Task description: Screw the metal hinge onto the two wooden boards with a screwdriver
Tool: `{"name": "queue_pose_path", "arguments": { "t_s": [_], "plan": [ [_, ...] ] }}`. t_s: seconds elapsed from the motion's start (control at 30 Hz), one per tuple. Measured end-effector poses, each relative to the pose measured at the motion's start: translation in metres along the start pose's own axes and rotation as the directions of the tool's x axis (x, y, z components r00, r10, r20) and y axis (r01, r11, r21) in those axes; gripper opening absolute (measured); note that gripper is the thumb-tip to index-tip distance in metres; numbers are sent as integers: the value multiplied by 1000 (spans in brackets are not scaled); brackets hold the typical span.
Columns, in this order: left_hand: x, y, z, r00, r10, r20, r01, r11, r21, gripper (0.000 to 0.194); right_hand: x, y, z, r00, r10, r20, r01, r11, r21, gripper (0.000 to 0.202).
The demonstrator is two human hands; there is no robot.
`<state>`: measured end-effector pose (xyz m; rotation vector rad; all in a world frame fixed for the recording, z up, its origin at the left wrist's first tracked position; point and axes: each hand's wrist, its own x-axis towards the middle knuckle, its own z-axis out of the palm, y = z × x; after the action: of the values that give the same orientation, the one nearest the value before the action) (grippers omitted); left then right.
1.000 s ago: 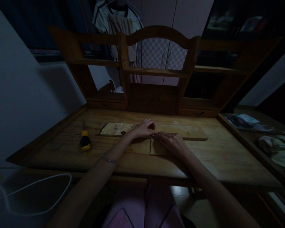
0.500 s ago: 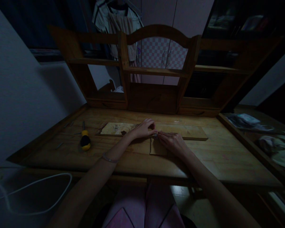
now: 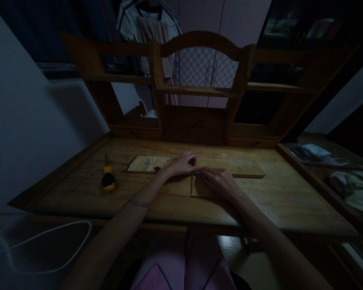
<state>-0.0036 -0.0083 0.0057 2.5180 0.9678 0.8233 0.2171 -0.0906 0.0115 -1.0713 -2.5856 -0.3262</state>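
A small shiny metal piece [image 3: 197,172] sits where a long wooden board [image 3: 245,166] meets a shorter wooden piece [image 3: 199,190]. My left hand [image 3: 183,164] rests over the long board, thumb and forefinger pinched together beside the metal piece; what they hold is too small and dark to make out. My right hand [image 3: 219,180] lies over the shorter piece, its fingertips pressed on the metal piece from the right and partly covering it. The left part of the long board has a pale, worn surface with dark, ragged patches.
On the desk [image 3: 278,201], a yellow-and-black screwdriver [image 3: 108,179] lies left of the boards, with several thin metal bits around it. A wooden shelf unit [image 3: 196,92] stands along the back. A white cable [image 3: 57,225] loops at the lower left.
My left fingertips have shifted very slightly at the metal piece, which now shows less of its shine. The boards and my right hand look unmoved.
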Motion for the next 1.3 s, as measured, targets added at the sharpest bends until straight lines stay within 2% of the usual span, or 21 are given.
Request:
{"name": "queue_pose_path", "arguments": {
  "t_s": [0.37, 0.73, 1.3],
  "plan": [
    [0, -6, 3, 1000, 15, 0, -15, 1000, -8, 29, 0, 0, 1, 999, 30, -31, -29, 1000, 7, 29],
    [-1, -3, 3, 1000, 3, -14, -3, 1000, -5, 30, 0, 0, 1, 999, 30, -23, -30, 1000, 2, 29],
    [0, 1, 2, 1000, 6, -27, -5, 1000, 27, 20, 1, -4, -3, 999, 37, -16, -37, 999, -1, 28]
  ]
}}
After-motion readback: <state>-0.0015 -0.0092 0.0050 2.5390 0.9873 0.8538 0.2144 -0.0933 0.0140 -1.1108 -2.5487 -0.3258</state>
